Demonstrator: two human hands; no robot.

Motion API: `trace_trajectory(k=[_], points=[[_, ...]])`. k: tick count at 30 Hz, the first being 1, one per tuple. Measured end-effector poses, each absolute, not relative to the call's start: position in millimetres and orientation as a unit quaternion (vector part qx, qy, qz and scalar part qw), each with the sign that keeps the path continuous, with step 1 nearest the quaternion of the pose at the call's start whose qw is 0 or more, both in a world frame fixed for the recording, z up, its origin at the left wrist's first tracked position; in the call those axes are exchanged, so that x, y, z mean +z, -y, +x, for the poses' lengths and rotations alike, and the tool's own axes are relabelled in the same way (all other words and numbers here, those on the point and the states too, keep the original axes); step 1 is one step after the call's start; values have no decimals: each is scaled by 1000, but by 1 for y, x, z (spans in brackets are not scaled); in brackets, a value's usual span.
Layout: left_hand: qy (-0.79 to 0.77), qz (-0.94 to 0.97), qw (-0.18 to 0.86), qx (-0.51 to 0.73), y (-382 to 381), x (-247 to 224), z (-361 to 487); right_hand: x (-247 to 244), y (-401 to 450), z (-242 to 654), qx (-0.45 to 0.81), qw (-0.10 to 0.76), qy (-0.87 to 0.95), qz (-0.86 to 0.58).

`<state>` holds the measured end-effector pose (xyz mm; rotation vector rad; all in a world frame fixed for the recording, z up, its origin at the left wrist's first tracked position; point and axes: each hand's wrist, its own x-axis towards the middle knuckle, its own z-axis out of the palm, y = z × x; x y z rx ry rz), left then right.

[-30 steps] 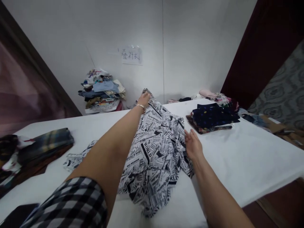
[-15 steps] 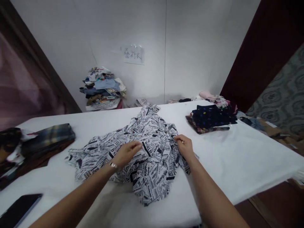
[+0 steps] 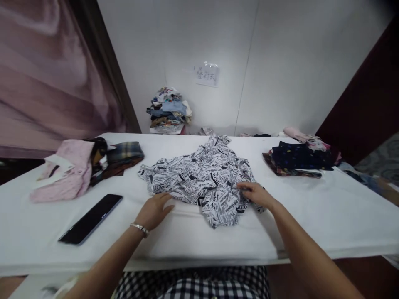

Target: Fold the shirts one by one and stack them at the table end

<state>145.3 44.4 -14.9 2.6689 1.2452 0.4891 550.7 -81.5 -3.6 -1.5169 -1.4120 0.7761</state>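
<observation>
A black-and-white newspaper-print shirt [image 3: 199,174] lies spread and rumpled across the middle of the table, one part of it pointing toward the wall and another hanging toward me. At its near left edge is my left hand [image 3: 155,211], with a bracelet on the wrist; its fingers are extended and the thumb stands apart, nothing held. My right hand [image 3: 256,195] rests against the right side of the shirt, fingers stretched out over the fabric and thumb apart from them.
A black phone [image 3: 92,218] lies left on the white-covered table [image 3: 311,216]. Behind it are a pink garment [image 3: 76,166] and folded plaid clothes [image 3: 126,153]. Dark folded clothes [image 3: 299,155] sit at right. A tall clothes pile [image 3: 170,110] stands by the wall, below a paper sign [image 3: 207,74].
My left hand has come off the middle of the shirt to its near edge. My right hand stays at the right side, its fingers now straighter. The view has shifted left and tilted downward.
</observation>
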Motion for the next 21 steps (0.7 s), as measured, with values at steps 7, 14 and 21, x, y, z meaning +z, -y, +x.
trace_trajectory(k=[7, 14, 21], points=[[-419, 885, 42, 201, -50, -20, 158, -20, 126, 543, 107, 311, 675, -660], [-520, 844, -74, 106, -82, -5, 152, -5, 163, 558, 33, 479, 555, -679], [-513, 829, -102, 198, -62, 16, 110, 22, 218, 555, 29, 644, 310, -699]])
